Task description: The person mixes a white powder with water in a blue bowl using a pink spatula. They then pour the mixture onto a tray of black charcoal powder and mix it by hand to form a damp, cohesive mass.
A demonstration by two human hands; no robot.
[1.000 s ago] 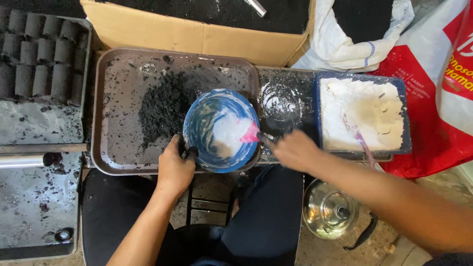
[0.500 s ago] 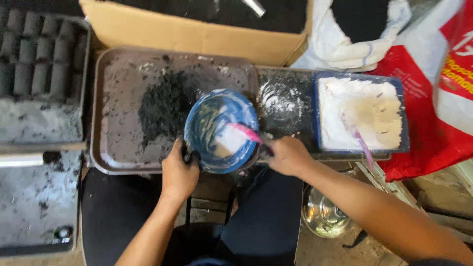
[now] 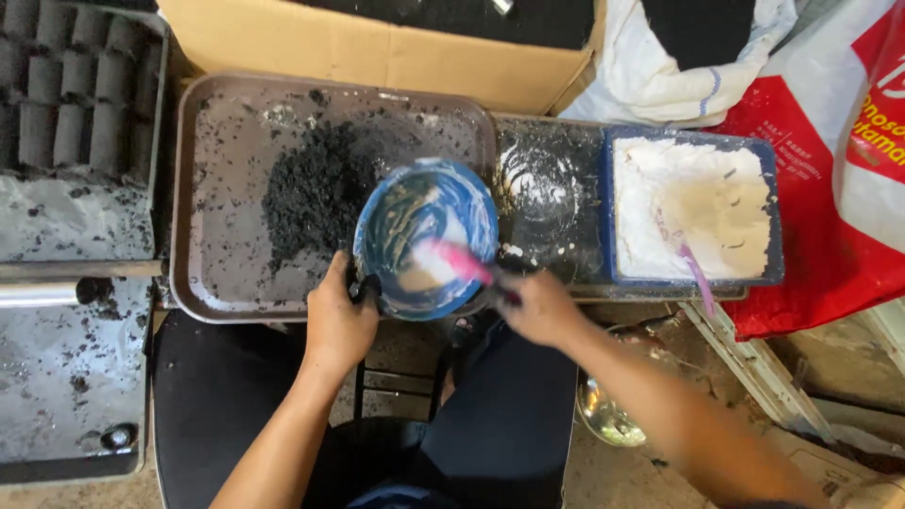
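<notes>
stirring the paste in the blue bowl, spoon now sweeping the near side

so here's where we're at. our left hand [image 3: 337,320] is clamped on the rim of the blue bowl [image 3: 426,238] at about 8 o'clock, fingers curled over the edge, steadying it. the bowl sits on the brown tray [image 3: 226,188], just right of the black powder pile [image 3: 316,193]. our right hand [image 3: 539,306] is closed around the handle of the pink spoon [image 3: 452,262], coming in from 4 o'clock.

what's changed: a second ago the right hand was up by the white powder tub [image 3: 693,207] side at 3 o'clock, and it's swung down toward us since. the spoon head now sits low in the bowl, and the white lump looks more smeared into a greyish paste. we'd guess mixing is well underway but not even yet.
</notes>
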